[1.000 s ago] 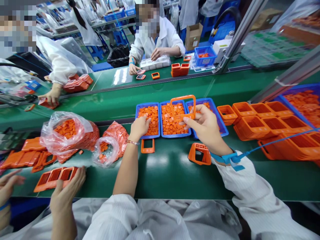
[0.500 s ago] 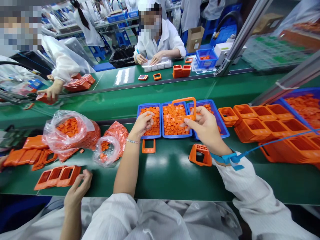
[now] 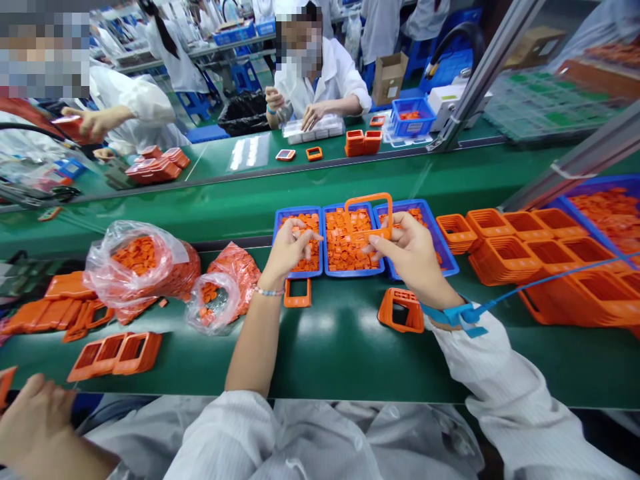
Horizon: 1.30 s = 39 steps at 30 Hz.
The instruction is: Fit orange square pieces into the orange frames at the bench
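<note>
My right hand (image 3: pixel 410 250) grips a thin orange rectangular plastic frame (image 3: pixel 369 197) by its lower right corner, holding it upright above the blue trays. My left hand (image 3: pixel 290 252) hovers over the left blue tray (image 3: pixel 277 223), its fingers curled together toward the frame but apart from it. Whatever those fingers pinch, if anything, is too small to make out. Small orange plastic pieces (image 3: pixel 353 250) fill the middle tray, and similar pieces lie in the trays on either side. Below the trays, a single orange frame (image 3: pixel 299 303) and a small stack of frames (image 3: pixel 400 320) lie flat.
Stacked orange frames (image 3: pixel 505 257) stand at right. Bags of orange pieces (image 3: pixel 175 270) and more frames (image 3: pixel 115 353) lie at left. A neighbour's hand (image 3: pixel 37 420) is at lower left. Across the belt (image 3: pixel 225 200) a co-worker (image 3: pixel 335 80) works. A blue cord (image 3: pixel 550 277) runs from my right wrist.
My left hand has shifted slightly and turned, its fingers now reaching further right. My right hand keeps the frame in place. The neighbour's hand has moved left, away from the row of frames.
</note>
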Available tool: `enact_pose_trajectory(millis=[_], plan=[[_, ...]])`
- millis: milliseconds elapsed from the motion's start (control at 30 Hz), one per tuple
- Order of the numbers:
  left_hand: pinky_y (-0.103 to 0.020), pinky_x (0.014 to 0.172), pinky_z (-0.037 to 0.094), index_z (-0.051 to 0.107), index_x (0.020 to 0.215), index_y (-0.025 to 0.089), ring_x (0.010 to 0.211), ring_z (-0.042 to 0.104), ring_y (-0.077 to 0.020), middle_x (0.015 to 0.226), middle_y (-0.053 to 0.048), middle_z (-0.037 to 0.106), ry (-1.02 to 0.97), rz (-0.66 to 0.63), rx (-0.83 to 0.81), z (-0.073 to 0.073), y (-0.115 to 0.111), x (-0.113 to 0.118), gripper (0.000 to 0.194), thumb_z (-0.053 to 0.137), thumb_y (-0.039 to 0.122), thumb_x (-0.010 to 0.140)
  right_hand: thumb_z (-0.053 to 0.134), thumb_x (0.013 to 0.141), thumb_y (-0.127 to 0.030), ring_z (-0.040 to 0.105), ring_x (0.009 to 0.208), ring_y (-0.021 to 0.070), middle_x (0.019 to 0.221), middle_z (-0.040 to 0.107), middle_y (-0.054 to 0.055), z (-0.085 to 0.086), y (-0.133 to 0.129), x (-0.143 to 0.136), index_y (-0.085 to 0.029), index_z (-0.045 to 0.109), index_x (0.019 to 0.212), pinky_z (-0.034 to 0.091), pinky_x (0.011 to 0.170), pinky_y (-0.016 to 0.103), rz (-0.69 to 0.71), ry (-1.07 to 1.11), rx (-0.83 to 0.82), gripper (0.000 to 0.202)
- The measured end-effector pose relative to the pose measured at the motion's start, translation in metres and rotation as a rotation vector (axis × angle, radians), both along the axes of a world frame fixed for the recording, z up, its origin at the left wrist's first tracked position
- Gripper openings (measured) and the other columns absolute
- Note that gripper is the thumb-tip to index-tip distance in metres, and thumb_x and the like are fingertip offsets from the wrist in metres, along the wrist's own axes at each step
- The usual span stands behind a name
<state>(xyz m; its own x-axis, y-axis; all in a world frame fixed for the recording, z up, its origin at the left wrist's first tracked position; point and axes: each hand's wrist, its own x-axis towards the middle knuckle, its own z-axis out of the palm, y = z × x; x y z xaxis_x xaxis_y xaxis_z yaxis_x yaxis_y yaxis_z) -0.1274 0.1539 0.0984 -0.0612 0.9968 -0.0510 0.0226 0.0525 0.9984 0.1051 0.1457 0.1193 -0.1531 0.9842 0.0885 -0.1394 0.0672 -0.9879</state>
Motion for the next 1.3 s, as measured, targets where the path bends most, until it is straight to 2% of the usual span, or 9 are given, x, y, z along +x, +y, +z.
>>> enact_pose_trajectory(millis=[133,267,400,500,733,967,1067,1167,1300], plan=[[-0.020,0.040,0.033,0.060,0.084,0.016,0.038,0.050,-0.0076,0.063,-0.001,0.068,0.126,-0.026,0.135,0.015,-0.015,0.012,0.025,0.070,0.039,0.080,0.080,0.070,-0.041,0.073,0.063,0.0188,0.063,0.067,-0.005,0.000,0.000,0.000,-0.024,0.045,0.089,0.053,0.049,0.026,-0.012,0.003,0.001,0.043],[-0.022,0.041,0.031,0.072,0.101,0.015,0.038,0.041,-0.0070,0.058,0.002,0.061,0.243,-0.067,0.226,0.026,-0.028,0.025,0.030,0.059,0.040,0.091,0.079,0.071,-0.039,0.073,0.064,0.0187,0.065,0.068,-0.004,0.000,0.000,0.000,-0.024,0.047,0.089,0.053,0.049,0.026,-0.007,-0.008,0.009,0.040],[-0.023,0.049,0.037,0.070,0.112,0.019,0.048,0.048,-0.0106,0.061,0.002,0.059,0.384,-0.121,0.284,0.029,-0.039,0.038,0.028,0.055,0.035,0.095,0.079,0.072,-0.040,0.073,0.063,0.0188,0.065,0.068,-0.004,-0.002,0.000,0.000,-0.024,0.047,0.090,0.054,0.050,0.027,-0.005,-0.007,0.014,0.040],[-0.022,0.049,0.040,0.060,0.119,0.021,0.046,0.051,-0.0094,0.071,0.001,0.067,0.320,-0.133,0.260,0.027,-0.046,0.047,0.027,0.054,0.034,0.096,0.079,0.072,-0.042,0.072,0.063,0.0190,0.066,0.068,-0.004,-0.002,-0.001,-0.002,-0.024,0.047,0.090,0.054,0.050,0.027,0.000,-0.010,0.018,0.041],[-0.022,0.046,0.041,0.067,0.082,0.019,0.047,0.052,-0.0082,0.069,0.000,0.068,0.217,-0.005,0.296,0.021,-0.047,0.062,0.015,0.070,0.033,0.084,0.078,0.074,-0.045,0.071,0.064,0.0178,0.068,0.067,-0.004,-0.003,-0.009,-0.008,-0.024,0.047,0.090,0.056,0.056,0.029,0.064,0.013,0.031,0.040],[-0.020,0.044,0.034,0.063,0.075,0.018,0.047,0.043,-0.0060,0.062,0.003,0.060,0.209,0.155,0.253,0.026,-0.045,0.061,0.025,0.083,0.032,0.069,0.071,0.083,-0.033,0.065,0.064,0.0141,0.072,0.062,-0.004,-0.003,-0.018,-0.006,-0.024,0.051,0.088,0.053,0.060,0.028,0.105,-0.080,0.129,0.023],[-0.020,0.044,0.039,0.062,0.084,0.018,0.048,0.048,-0.0064,0.070,0.002,0.062,0.133,0.045,0.182,0.026,-0.042,0.058,0.030,0.082,0.034,0.069,0.067,0.086,-0.030,0.064,0.066,0.0153,0.075,0.062,-0.002,-0.005,-0.020,-0.003,-0.024,0.052,0.090,0.051,0.060,0.029,0.126,-0.164,0.190,0.016],[-0.021,0.042,0.039,0.061,0.077,0.017,0.044,0.048,-0.0077,0.059,0.003,0.056,0.090,-0.091,0.122,0.024,-0.040,0.056,0.024,0.075,0.037,0.075,0.064,0.088,-0.027,0.065,0.066,0.0168,0.073,0.063,-0.002,-0.006,-0.021,-0.003,-0.024,0.053,0.090,0.052,0.061,0.031,0.133,-0.228,0.214,0.012],[-0.021,0.041,0.034,0.055,0.069,0.018,0.043,0.046,-0.0078,0.053,0.005,0.048,0.177,-0.046,0.141,0.022,-0.040,0.056,0.024,0.070,0.035,0.078,0.063,0.088,-0.028,0.067,0.065,0.0182,0.075,0.066,-0.001,-0.007,-0.022,-0.004,-0.023,0.059,0.095,0.053,0.060,0.032,0.123,-0.308,0.190,0.009]])
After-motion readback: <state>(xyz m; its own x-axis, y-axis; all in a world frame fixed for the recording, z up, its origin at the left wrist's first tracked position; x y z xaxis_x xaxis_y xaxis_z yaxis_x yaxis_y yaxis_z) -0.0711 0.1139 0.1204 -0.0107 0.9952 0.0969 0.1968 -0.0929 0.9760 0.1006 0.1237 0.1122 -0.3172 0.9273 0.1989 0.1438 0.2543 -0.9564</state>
